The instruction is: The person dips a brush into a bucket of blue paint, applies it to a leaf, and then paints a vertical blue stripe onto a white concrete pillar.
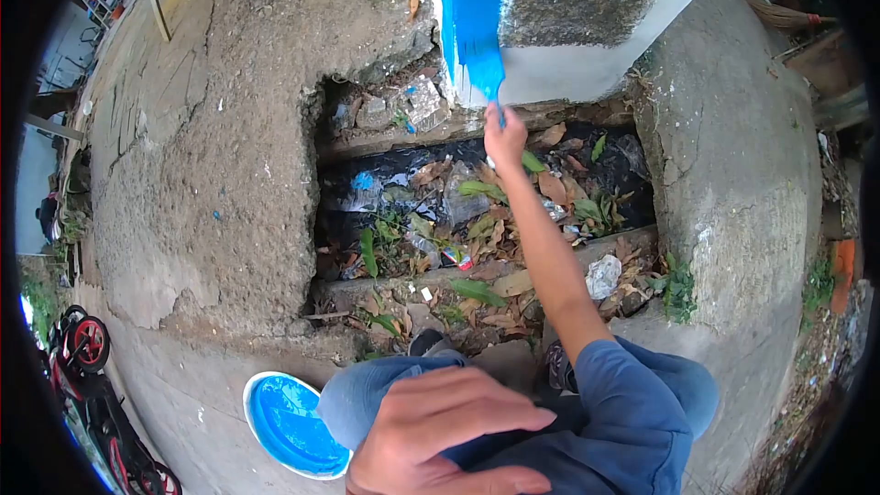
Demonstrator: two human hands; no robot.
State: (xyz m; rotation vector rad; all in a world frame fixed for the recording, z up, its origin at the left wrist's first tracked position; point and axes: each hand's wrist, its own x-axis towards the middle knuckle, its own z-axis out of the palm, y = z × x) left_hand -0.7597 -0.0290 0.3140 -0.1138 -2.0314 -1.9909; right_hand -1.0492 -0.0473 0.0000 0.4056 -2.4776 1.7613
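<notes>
My right hand [505,136] grips the handle of a paintbrush [484,66], my arm stretched far forward. Its bristles, covered in blue, press on the lower edge of a pillar [561,73]. One strip of this pillar is bright blue; other parts are white, with a rough grey and dark patch. Close to the camera, my left hand [440,426] is open, its thumb apart from the fingers and nothing visible in it. Just left of it, beside my knee, stands a white-rimmed tub [248,396] with blue paint inside, partly covered by my leg and hand.
Between my feet and the pillar lies a drain pit [440,188] with dark water, leaves and plastic litter. Broken concrete [247,156] borders it. A red and black motorbike [101,403] stands at the lower left. A broom [784,16] lies at the upper right.
</notes>
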